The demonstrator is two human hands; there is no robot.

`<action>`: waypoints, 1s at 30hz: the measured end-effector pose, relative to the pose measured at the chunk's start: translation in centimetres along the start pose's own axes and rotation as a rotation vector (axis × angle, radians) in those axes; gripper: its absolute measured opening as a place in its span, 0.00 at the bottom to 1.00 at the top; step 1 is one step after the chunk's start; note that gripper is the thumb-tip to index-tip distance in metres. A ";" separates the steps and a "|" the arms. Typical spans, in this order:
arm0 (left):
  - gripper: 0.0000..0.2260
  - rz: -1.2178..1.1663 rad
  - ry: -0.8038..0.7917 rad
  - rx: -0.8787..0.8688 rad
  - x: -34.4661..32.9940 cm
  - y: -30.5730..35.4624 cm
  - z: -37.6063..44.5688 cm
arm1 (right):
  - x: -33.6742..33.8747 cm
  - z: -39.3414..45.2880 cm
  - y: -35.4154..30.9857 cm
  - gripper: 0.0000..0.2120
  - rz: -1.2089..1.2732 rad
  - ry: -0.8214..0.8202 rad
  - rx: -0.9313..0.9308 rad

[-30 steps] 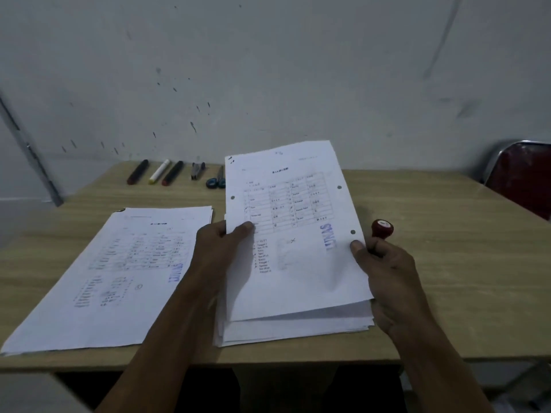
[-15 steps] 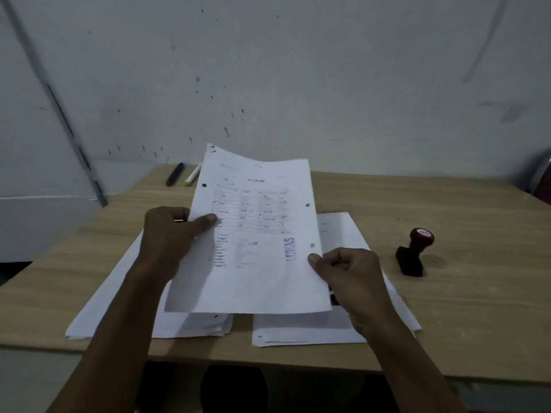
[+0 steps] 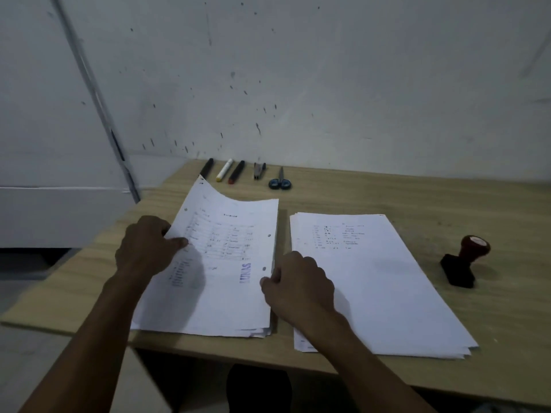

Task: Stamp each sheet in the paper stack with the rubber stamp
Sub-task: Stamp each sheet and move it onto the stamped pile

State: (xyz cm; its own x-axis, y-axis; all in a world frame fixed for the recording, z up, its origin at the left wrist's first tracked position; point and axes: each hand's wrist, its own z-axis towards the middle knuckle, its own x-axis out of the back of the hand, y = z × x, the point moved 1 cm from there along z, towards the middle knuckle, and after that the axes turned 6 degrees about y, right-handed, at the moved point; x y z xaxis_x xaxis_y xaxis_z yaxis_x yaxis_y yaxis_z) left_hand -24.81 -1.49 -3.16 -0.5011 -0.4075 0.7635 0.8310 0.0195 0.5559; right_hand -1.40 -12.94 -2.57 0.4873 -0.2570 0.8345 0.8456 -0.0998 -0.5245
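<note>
Two paper piles are laid side by side on the wooden surface (image 3: 387, 192). A stamped sheet (image 3: 226, 263), marked in blue, is held over the left pile (image 3: 259, 331), its far edge curled upward. Its left edge is pinched by the left hand (image 3: 146, 248); its right edge is gripped by the right hand (image 3: 298, 283). The unstamped stack (image 3: 381, 287) is seen to the right, and the rubber stamp (image 3: 465, 260) is lying tilted beyond it, untouched. Markers (image 3: 229, 170) and scissors (image 3: 279, 180) are lined up near the wall.
</note>
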 end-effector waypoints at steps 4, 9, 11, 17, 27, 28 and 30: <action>0.16 0.101 -0.004 0.033 -0.4 -0.6 -0.1 | -0.5 0.0 -0.2 0.10 -0.067 -0.025 0.016; 0.29 0.144 0.054 0.060 -0.4 -0.6 -0.4 | -1.3 0.3 0.0 0.13 -0.048 -0.010 -0.011; 0.31 0.177 0.059 0.051 -0.4 -0.6 -0.3 | -1.3 0.3 0.1 0.14 -0.020 0.005 -0.008; 0.20 0.094 0.134 -0.066 -1.0 1.1 -1.3 | -0.2 -0.1 1.2 0.13 0.161 0.086 0.041; 0.12 -0.338 0.017 -0.502 -5.1 11.3 -6.8 | 3.9 -0.4 7.1 0.10 0.246 0.309 0.095; 0.11 -0.362 -0.014 -0.527 -5.8 12.3 -7.4 | 4.6 -0.4 8.1 0.11 0.235 0.345 0.090; 0.10 -0.395 -0.053 -0.565 -7.0 13.9 -8.3 | 5.7 -0.4 9.7 0.10 0.212 0.420 0.071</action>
State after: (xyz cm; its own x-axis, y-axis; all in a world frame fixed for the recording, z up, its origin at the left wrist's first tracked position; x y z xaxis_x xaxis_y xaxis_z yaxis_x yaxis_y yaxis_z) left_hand -7.77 -5.94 -3.55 -0.7913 -0.2406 0.5622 0.5750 -0.6055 0.5502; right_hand 9.49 -15.79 -3.02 0.5332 -0.6324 0.5620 0.7567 0.0593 -0.6511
